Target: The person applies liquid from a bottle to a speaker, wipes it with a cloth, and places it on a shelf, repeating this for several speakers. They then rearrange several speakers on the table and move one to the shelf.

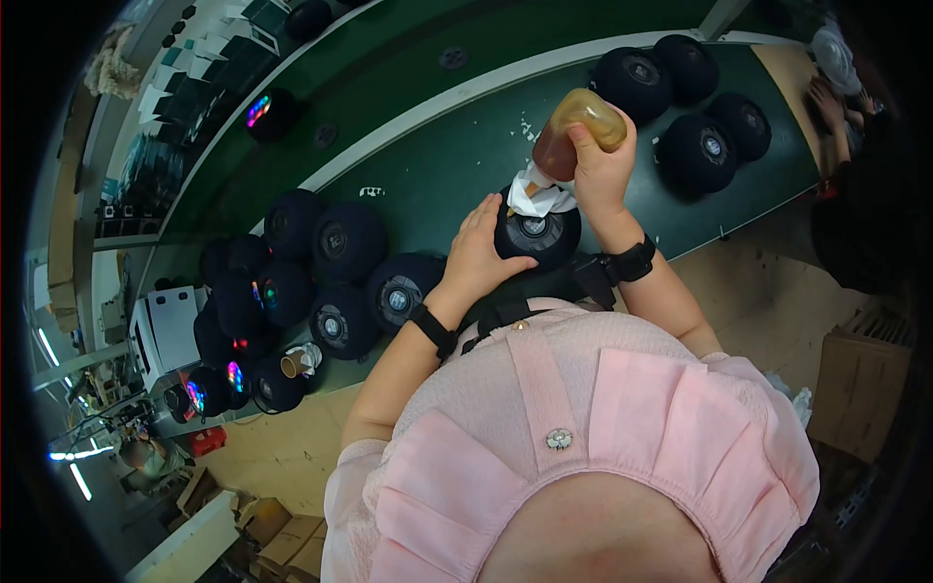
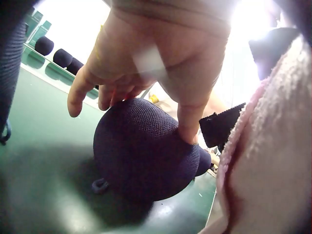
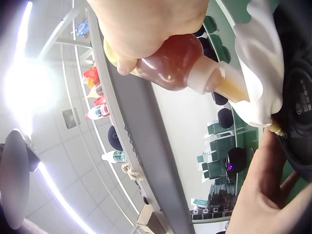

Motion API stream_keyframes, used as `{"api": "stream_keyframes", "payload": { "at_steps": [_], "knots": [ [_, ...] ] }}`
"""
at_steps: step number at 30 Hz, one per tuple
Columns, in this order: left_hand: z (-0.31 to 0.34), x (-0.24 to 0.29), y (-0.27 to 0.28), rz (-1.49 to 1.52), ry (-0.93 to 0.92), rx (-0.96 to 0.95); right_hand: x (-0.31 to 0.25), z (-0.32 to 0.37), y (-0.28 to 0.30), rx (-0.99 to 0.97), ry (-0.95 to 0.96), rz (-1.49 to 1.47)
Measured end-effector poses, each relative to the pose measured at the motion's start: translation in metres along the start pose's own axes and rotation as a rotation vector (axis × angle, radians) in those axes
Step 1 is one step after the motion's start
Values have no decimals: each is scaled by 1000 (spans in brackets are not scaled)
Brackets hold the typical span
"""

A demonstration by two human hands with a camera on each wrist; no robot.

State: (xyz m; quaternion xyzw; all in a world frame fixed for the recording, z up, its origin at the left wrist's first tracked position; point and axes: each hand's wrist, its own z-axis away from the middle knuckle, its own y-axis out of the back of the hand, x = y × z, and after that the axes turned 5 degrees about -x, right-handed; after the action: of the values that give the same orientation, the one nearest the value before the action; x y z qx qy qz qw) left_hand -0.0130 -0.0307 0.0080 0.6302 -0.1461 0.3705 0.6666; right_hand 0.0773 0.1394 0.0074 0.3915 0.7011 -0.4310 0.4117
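Note:
A round dark-blue speaker [image 1: 552, 241] with a mesh fabric cover stands on the green bench in front of me, its black ringed face up. My left hand [image 1: 478, 257] grips its side, the thumb on the near edge and the fingers along the far one. In my right hand [image 1: 604, 177] a squeeze bottle [image 1: 559, 136] of amber-brown liquid is held upside down and tilted. White tissue [image 1: 536, 200] wraps around its nozzle. In the right wrist view, the nozzle's yellowish tip [image 3: 277, 127] is right at the edge of the speaker's face.
Many similar speakers [image 1: 348, 241] crowd the bench to the left, some with coloured lights. Several more [image 1: 695, 154] stand at the right. A tissue-wrapped roll [image 1: 296, 363] lies near the front left edge. Another person's hands [image 1: 828, 105] show at the far right end.

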Motion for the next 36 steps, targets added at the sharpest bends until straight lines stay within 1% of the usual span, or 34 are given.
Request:
{"api": "stream_keyframes", "payload": {
  "at_steps": [3, 7, 9, 10, 11, 13, 14, 15, 16, 17, 18, 19, 20, 21, 23, 24, 26, 28, 29, 31, 32, 34, 35, 36],
  "knots": [
    [0, 1, 0, 6, 2, 0, -4, -1, -1, 6, -6, 9],
    [-1, -1, 0, 8, -8, 8, 9, -2, 6, 39, -38, 33],
    [0, 0, 0, 11, -7, 13, 15, -4, 15, 127, -82, 14],
    [0, 1, -1, 16, -5, 20, 18, -8, 20, 110, -133, -71],
    [0, 2, -1, 16, -7, 19, 18, -9, 25, 112, -131, -71],
    [1, 9, -3, -23, 14, 53, 2, -15, 27, 229, -361, -401],
    [2, 14, -5, -24, 10, 52, 11, -18, 33, 324, -475, -450],
    [4, 21, -6, -33, 65, 59, 7, -19, 35, 326, -471, -451],
    [4, 25, -6, -43, 121, 66, 0, -21, 36, 377, -610, -553],
    [2, 27, -3, -44, 116, 66, -4, -22, 38, 427, -750, -655],
    [-2, 27, 2, -45, 166, 24, -1, -24, 44, 390, -762, -699],
    [-6, 26, 6, -46, 216, -19, 0, -25, 50, 395, -756, -701],
    [-10, 21, 5, -5, 164, 78, 0, -25, 56, 405, -778, -679],
    [-16, 19, 6, 20, 65, 178, -4, -24, 58, 414, -803, -657],
    [-29, 15, 9, 6, -98, 237, -7, -25, 63, 410, -777, -658],
    [-35, 16, 10, 7, -100, 237, -7, -26, 64, 406, -744, -658],
    [-44, 22, 13, -39, -227, 188, -9, -27, 64, 400, -707, -661],
    [-49, 16, 6, -63, -251, 163, -14, -27, 62, 460, -633, -630],
    [-51, 14, 4, -87, -270, 136, -12, -27, 63, 461, -629, -632],
    [-53, 16, 2, -134, -306, 150, -7, -25, 65, 402, -506, -597],
    [-52, 16, 2, -179, -336, 167, -5, -24, 65, 407, -507, -599],
    [-52, 17, 2, -192, -326, 165, -3, -24, 64, 316, -366, -430],
    [-51, 18, 2, -204, -316, 167, -5, -24, 62, 317, -367, -432],
    [-51, 18, 2, -205, -315, 166, -8, -23, 59, 290, -317, -385]
  ]
}}
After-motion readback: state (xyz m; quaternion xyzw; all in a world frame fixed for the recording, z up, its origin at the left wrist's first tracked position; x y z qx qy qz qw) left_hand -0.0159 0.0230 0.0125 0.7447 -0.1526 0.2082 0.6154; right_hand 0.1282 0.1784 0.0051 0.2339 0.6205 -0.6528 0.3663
